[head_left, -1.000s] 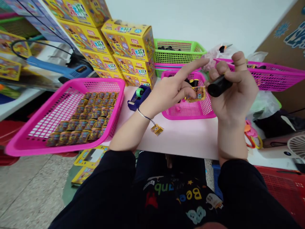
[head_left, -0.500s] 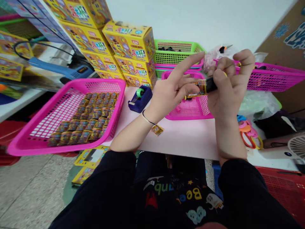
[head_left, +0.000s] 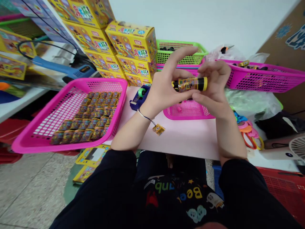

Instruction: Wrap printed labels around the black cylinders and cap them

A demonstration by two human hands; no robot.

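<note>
The pale pink counter (head_left: pixel 181 136) carries a wide pink basket (head_left: pixel 105 81) on its left, filled with rows of small yellow-and-brown packets (head_left: pixel 88 124). Behind that basket, stacked yellow boxes (head_left: pixel 137 79) stand against the wall. A dark blue tape dispenser (head_left: pixel 139 98) with a green roll sits just in front of the boxes. A second pink basket (head_left: pixel 188 116) rests near the middle, holding a small pink item. Nearer the front edge, a small yellow tag (head_left: pixel 158 129) lies flat on the counter, with a thin dark cord rising from it.
</note>
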